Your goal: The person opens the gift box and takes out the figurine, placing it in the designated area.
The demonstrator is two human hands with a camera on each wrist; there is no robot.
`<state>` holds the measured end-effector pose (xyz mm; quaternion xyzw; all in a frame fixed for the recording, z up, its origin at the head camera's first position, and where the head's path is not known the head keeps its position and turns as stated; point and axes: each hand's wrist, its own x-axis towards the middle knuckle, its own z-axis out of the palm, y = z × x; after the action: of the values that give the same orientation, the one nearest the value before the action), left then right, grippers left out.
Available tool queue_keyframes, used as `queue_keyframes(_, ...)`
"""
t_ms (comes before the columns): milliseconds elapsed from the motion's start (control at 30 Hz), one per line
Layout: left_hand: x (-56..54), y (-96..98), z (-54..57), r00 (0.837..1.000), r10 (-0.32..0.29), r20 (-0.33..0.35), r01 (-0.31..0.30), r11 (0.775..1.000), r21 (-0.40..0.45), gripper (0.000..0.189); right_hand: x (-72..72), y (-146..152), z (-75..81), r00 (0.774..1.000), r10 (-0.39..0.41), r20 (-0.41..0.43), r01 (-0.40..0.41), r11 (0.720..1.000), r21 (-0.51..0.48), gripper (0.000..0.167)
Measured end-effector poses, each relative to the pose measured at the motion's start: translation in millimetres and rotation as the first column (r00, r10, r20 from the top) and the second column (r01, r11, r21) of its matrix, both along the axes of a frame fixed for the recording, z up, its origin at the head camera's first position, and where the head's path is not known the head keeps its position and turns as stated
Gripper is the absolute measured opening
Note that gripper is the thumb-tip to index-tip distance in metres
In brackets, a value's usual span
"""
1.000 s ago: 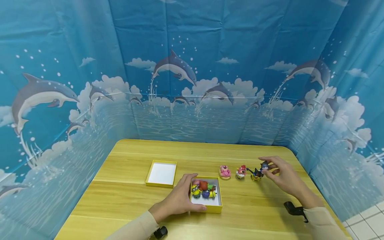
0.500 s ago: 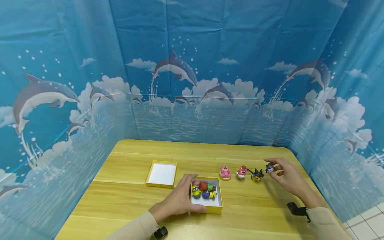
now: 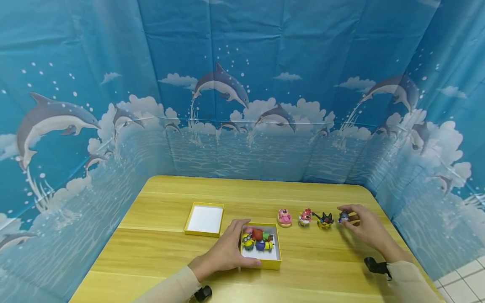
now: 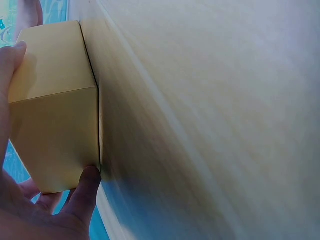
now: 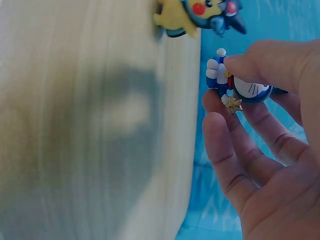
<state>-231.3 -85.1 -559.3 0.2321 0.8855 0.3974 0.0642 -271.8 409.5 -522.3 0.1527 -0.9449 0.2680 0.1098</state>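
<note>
A small blue-and-white cat figurine (image 5: 218, 75) with a whiskered face and a gold star is pinched between the thumb and fingers of my right hand (image 3: 363, 223). It is just right of a yellow figurine with black ears (image 3: 325, 221); whether its feet touch the table cannot be told. My left hand (image 3: 225, 248) grips a yellow box (image 3: 270, 264) from the left, thumb on the near side, fingers toward the far side. Inside the box lie several toy figurines, among them a one-piece yellow minion (image 3: 248, 242). The left wrist view shows the box's outer wall (image 4: 55, 135).
Two pink bear figurines (image 3: 284, 218) stand in a row with the yellow one, right of the box. A shallow yellow lid (image 3: 204, 219) with a white inside lies farther left. The wooden table (image 3: 151, 252) meets a dolphin-printed curtain (image 3: 246, 155) behind.
My right hand has moved right and lower with the cat figurine, away from the yellow black-eared figurine. The left hand and the box have stayed in place.
</note>
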Motion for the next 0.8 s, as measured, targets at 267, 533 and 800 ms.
queue_keyframes(267, 0.1, -0.1, 0.8, 1.000, -0.002, 0.003, 0.002, 1.000, -0.001, 0.130, -4.5, 7, -14.5, 0.997, -0.011, 0.082, 0.012, 1.000, -0.011, 0.043)
queue_keyframes(533, 0.4, -0.4, 1.0, 1.000, -0.002, 0.005, 0.002, 1.000, -0.002, 0.131, -6.4, 7, -22.1, 0.993, -0.017, 0.118, 0.018, 1.000, -0.011, 0.040)
queue_keyframes(800, 0.3, -0.6, 1.2, 1.000, 0.000, 0.004, 0.000, 1.000, -0.004, 0.131, -7.0, 6, -24.0, 0.992, -0.016, 0.126, 0.018, 1.000, -0.014, 0.040)
